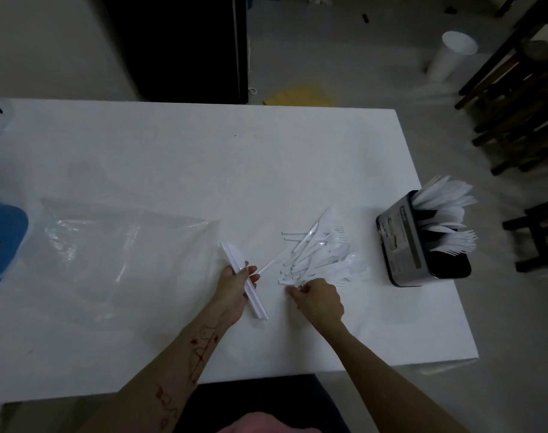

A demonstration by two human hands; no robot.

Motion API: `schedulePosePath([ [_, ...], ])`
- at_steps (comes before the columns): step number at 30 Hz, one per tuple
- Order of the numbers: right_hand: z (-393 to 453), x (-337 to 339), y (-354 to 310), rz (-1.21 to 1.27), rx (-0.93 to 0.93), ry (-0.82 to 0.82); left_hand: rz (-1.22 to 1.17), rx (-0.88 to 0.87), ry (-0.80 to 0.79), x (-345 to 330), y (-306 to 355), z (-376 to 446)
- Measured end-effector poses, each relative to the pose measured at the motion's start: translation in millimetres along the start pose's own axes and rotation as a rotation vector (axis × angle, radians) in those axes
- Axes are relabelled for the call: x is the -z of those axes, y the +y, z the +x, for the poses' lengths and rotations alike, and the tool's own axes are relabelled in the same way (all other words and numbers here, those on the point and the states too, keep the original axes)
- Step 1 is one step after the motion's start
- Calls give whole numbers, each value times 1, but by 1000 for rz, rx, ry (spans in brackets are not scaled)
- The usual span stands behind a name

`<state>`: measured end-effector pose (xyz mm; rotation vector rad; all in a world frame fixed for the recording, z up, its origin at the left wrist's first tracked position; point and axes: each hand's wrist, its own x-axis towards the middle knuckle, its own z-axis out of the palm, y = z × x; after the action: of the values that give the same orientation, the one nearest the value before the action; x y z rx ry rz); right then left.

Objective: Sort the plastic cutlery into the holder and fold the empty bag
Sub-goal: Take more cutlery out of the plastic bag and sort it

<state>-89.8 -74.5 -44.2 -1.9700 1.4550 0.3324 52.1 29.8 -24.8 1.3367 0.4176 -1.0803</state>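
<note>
Head camera looks down on a white table (pixel 173 157) where we are midway through sorting. Our left hand (pixel 235 285) is closed around a small stack of white pieces (pixel 244 276), seemingly knives gathered side by side, their ends poking out above and below the fist. Our right hand (pixel 319 300) is curled, fingertips (pixel 293 290) pinching at the near edge of the loose pile (pixel 322 254); whether it has a piece between them we cannot tell.

We judge the step in hand to be collecting one kind of cutlery from the pile into the left-hand bundle. The next move calls for lifting a single matching piece free without dragging its neighbours, then laying it parallel to the bundle. Once the bundle is full, it must go to the holder (pixel 419 242), which stands well apart at the right edge of the table.

The pile is a tangle of forks, spoons and knives, all the same pale white, crossing one another at odd angles and hard to tell from the tabletop. The holder is dark, with upright compartments already bristling with sorted pieces. The clear bag (pixel 119 242) lies flat, crinkled and apparently empty just left of our left hand, not yet folded.
</note>
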Motion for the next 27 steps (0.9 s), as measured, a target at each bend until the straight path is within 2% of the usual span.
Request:
schedulePosePath([
  [3, -3, 2, -3, 127, 23, -4, 9, 6, 5, 0, -2, 2],
  [6, -14, 4, -7, 255, 190, 59, 14, 7, -5, -1, -2, 2],
  [8, -21, 5, -11, 401, 290, 4, 2, 2, -17, -2, -2, 1],
  [10, -27, 4, -16, 439, 359, -31, -41, -2, -24, -3, -2, -2],
  [16, -27, -8, -29, 155, 587, -91, -128, -31, -23, 6, 1, -5],
  [20, -15, -13, -42, 27, 571, 114, 13, -126, 110, 17, 3, -4],
  [23, -5, -24, -48, -125, 656, 123, 104, -152, 138, 25, 4, -3],
  [27, -5, -34, -41, -223, 775, 165, 87, -146, 145, 32, 8, -2],
])
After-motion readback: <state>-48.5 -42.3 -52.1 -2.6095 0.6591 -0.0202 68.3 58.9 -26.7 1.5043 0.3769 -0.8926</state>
